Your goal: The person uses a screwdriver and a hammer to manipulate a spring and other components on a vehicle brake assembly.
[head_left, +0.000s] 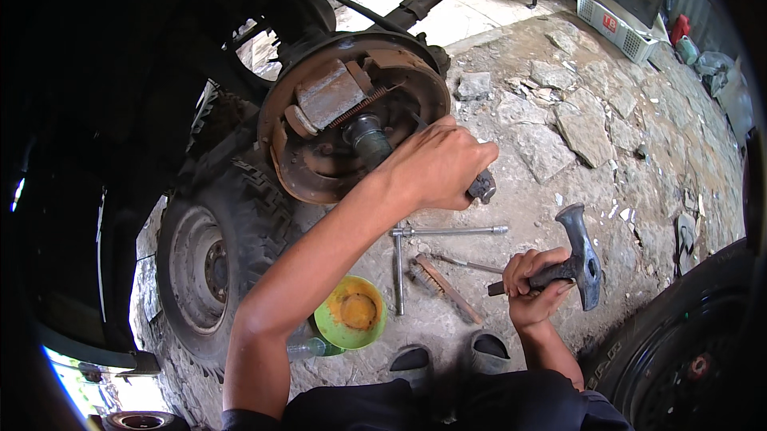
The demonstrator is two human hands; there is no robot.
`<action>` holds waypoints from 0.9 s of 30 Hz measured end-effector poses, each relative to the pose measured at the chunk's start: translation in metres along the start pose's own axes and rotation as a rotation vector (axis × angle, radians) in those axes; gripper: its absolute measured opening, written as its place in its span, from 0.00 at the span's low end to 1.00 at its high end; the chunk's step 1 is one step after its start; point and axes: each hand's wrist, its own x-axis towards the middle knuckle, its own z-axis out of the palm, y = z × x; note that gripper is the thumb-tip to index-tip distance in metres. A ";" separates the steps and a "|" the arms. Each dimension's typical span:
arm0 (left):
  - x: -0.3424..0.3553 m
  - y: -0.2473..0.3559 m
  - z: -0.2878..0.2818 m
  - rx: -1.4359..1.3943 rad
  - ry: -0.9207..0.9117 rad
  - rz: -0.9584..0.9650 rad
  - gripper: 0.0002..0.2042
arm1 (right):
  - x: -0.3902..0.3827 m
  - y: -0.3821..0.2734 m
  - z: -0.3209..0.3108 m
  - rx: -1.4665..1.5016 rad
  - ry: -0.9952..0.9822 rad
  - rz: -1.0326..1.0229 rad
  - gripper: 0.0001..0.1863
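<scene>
My left hand [447, 161] is closed around a screwdriver [482, 186] with a worn black handle. Its thin shaft reaches into the rusty drum brake assembly [276, 161], where brake shoes, a coil spring [359, 107] and a hub spindle [368, 140] show. The tip is hidden among the brake parts. Down at the right, my right hand [537, 281] grips a hammer [588, 259] close below its dark metal head. The hammer is held apart from the screwdriver.
On the ground lie a cross-shaped wrench [447, 231], a wire brush [447, 289] and a thin rod [467, 264]. A green bowl [327, 321] with orange-brown residue stands by a mounted wheel [196, 267]. Another tire [679, 343] is at right; broken stone slabs [587, 134] and a white crate [615, 25] lie beyond.
</scene>
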 end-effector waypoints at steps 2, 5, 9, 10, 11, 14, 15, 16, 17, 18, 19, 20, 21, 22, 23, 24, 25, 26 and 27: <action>0.001 0.001 0.000 0.009 -0.019 -0.020 0.16 | 0.000 0.000 -0.001 -0.001 0.014 0.007 0.31; 0.003 0.003 0.001 0.017 -0.056 -0.040 0.16 | 0.000 0.002 -0.003 -0.006 0.022 0.009 0.31; 0.004 0.002 -0.003 0.011 -0.077 -0.054 0.15 | -0.001 0.005 -0.003 -0.006 0.007 0.009 0.31; 0.004 0.002 -0.002 0.008 -0.069 -0.050 0.15 | -0.001 0.004 -0.002 -0.015 0.003 0.009 0.31; 0.004 0.001 -0.002 0.014 -0.071 -0.050 0.15 | -0.001 0.004 -0.001 -0.025 -0.002 0.009 0.31; 0.003 0.001 -0.002 0.027 -0.077 -0.057 0.15 | -0.001 0.005 0.000 -0.015 -0.021 0.003 0.31; 0.003 0.001 -0.002 0.028 -0.079 -0.060 0.15 | -0.002 0.006 -0.001 -0.014 -0.024 0.002 0.31; 0.003 0.001 -0.002 0.029 -0.081 -0.063 0.15 | -0.002 0.007 -0.002 -0.014 -0.026 0.001 0.31; 0.004 0.001 -0.002 0.027 -0.082 -0.063 0.16 | -0.002 0.008 -0.002 -0.014 -0.029 0.000 0.31; 0.004 0.001 -0.005 0.028 -0.083 -0.065 0.16 | -0.003 0.008 -0.002 -0.011 -0.032 0.005 0.31; 0.004 0.001 -0.006 0.029 -0.084 -0.067 0.16 | -0.003 0.008 -0.001 -0.009 -0.036 0.010 0.31; 0.004 0.001 -0.007 0.025 -0.074 -0.064 0.15 | -0.003 0.007 -0.001 -0.007 -0.040 0.014 0.31; 0.004 0.000 -0.007 0.023 -0.063 -0.063 0.15 | -0.003 0.007 -0.001 -0.007 -0.043 0.016 0.31; 0.004 -0.001 -0.006 0.020 -0.053 -0.061 0.15 | -0.004 0.007 0.000 -0.007 -0.046 0.018 0.31; 0.003 -0.002 -0.006 0.024 -0.051 -0.056 0.15 | -0.004 0.007 0.000 -0.007 -0.050 0.020 0.31; 0.003 -0.002 -0.005 0.027 -0.049 -0.051 0.15 | -0.004 0.007 0.000 -0.008 -0.053 0.020 0.31; 0.003 -0.003 -0.004 0.029 -0.047 -0.045 0.15 | -0.004 0.007 0.000 -0.008 -0.056 0.020 0.31; 0.004 -0.004 -0.003 0.021 -0.050 -0.051 0.15 | -0.004 0.007 0.000 -0.009 -0.059 0.021 0.31; 0.004 -0.004 -0.003 0.013 -0.053 -0.058 0.15 | -0.004 0.006 0.000 -0.009 -0.058 0.022 0.31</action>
